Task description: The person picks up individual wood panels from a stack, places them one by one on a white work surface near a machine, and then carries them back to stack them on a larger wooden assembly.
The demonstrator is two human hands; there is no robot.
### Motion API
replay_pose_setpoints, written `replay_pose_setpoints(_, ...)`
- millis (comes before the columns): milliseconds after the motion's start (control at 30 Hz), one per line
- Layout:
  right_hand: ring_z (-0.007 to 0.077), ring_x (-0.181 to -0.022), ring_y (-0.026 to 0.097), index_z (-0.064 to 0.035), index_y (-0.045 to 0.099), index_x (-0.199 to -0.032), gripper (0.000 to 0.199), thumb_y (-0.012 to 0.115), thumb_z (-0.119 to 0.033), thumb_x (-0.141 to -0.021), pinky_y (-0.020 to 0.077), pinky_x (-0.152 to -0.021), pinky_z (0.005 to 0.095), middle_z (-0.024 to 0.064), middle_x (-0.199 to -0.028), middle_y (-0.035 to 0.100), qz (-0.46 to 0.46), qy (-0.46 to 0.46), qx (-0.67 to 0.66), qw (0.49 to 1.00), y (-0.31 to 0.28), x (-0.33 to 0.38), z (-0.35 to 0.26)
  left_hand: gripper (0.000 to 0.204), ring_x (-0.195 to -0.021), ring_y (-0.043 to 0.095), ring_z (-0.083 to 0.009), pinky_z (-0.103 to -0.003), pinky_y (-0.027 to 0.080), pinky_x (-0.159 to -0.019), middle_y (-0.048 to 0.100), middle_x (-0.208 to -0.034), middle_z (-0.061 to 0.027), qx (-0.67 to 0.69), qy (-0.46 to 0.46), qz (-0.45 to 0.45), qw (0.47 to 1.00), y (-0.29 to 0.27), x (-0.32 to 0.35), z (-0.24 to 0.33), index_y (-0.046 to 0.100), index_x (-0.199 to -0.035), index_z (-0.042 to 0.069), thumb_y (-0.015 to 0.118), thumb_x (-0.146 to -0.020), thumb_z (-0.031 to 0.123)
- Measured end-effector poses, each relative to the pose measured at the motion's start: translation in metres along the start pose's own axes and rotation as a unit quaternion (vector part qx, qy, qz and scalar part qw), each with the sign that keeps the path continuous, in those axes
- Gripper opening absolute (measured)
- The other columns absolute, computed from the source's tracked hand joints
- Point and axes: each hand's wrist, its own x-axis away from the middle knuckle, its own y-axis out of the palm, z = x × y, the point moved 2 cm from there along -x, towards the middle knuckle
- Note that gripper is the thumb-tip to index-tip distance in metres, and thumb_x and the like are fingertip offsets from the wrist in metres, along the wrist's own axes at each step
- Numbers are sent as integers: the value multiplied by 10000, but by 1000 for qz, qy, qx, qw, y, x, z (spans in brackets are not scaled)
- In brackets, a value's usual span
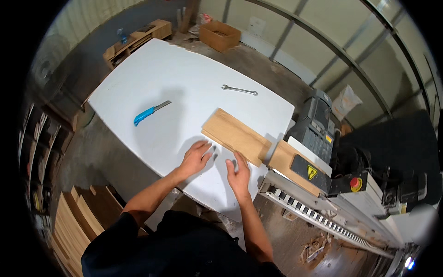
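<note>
- While I stood at the near edge of the white counter (138, 87), my left hand (196, 159) lay flat on it, palm down, fingers spread and gripping nothing.
- My fingertips (208, 148) on that hand reached just short of the near long edge of the wooden board (235, 136); whether they touched it, I could not tell.
- My right hand (238, 174) was open too, fingers held loosely together and pointing up toward the board, its tips right at the board's near edge, with nothing clasped in it.
- That board was a pale oak-coloured plank lying flat on the right part of the counter, just beyond both hands.
- Its long axis ran on a diagonal, from the far left end nearer the counter's middle down to the near right end at the counter's edge.
- That near right end pointed at a second wooden block (286, 159) resting on the machine (332, 180) beside the counter, and the two nearly met.
- Well apart from my hands, a blue-handled utility knife (150, 112) lay on the left of the counter, blade pointing away and to the right.
- Farther off lay a metal spanner (239, 89), its length roughly crosswise.
- A stack of planks (74, 221) stood on the floor at my left.
</note>
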Motion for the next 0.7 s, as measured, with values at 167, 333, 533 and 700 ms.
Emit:
replay_pose_setpoints(167, 169, -899, 608, 14, 563, -1173, 367, 624, -204, -884, 486, -800, 301, 87, -1044, 631, 16, 168, -134, 977, 0, -9, 31, 303, -936, 598, -330, -385, 488, -804, 609, -1067, -188, 8, 72, -58, 996, 32, -78, -3, 594, -1098, -1, 614, -831, 139)
replay_pose_setpoints(333, 178, -910, 561, -74, 563, -1051, 465, 574, -503, -870, 462, -792, 327, 36, -969, 597, 280, 362, -536, 709, -31, -1, 68, 360, -748, 617, -221, -306, 495, -668, 616, -884, -162, 166, -31, -298, 940, 98, -104, 36, 593, -1152, 52, 633, -851, 245)
replay_pose_setpoints(533, 214, -1046, 509, -107, 555, -1084, 461, 559, -516, -871, 390, -912, 376, 50, -1048, 558, 319, 304, -558, 704, -51, 5, 83, 357, -695, 568, -147, -315, 448, -589, 614, -742, -109, 315, -142, -310, 885, 174, -110, 89, 626, -887, -33, 665, -796, 309)
replay_pose_setpoints(700, 197, -982, 511, -94, 558, -1084, 415, 534, -467, -904, 414, -896, 364, 35, -1004, 560, 286, 346, -533, 717, -53, 16, 71, 303, -695, 557, -128, -295, 437, -562, 616, -754, -91, 377, -221, -400, 806, 163, -103, 72, 622, -910, -53, 648, -785, 221)
